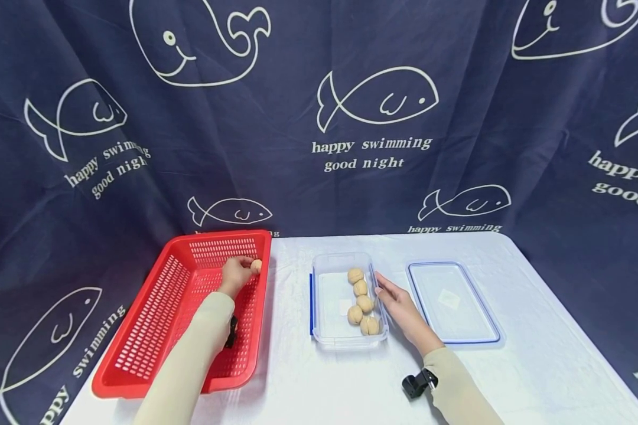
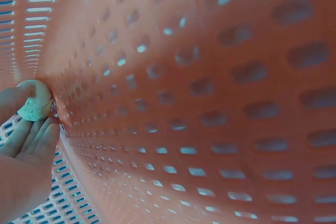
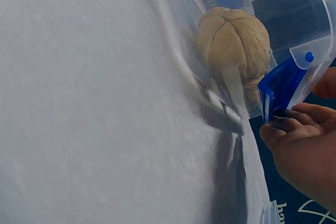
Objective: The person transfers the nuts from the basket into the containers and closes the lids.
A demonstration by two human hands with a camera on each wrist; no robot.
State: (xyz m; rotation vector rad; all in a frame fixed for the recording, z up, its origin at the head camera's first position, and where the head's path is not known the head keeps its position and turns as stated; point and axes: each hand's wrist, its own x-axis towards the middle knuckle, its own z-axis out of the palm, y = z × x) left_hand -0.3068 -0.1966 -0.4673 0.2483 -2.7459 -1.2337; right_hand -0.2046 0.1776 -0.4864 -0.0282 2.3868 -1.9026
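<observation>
walnut [image 1: 256,265] | pinched at left hand [image 1: 236,275] fingertips | inside red basket [image 1: 154,319]

A dark navy curtain [image 1: 308,118] hangs as the backdrop across the whole width of the head view, falling in soft folds and draping down past both sides of the table. White outline drawings of whales and fish are printed on it, with the white words "happy swimming good night" repeated under them. In front of it stands a table covered with a white cloth [image 1: 542,366], slightly wrinkled, its far corners rounded. Light is even and diffuse, with only faint shadows on the cloth. No floor, wall or window shows.
</observation>
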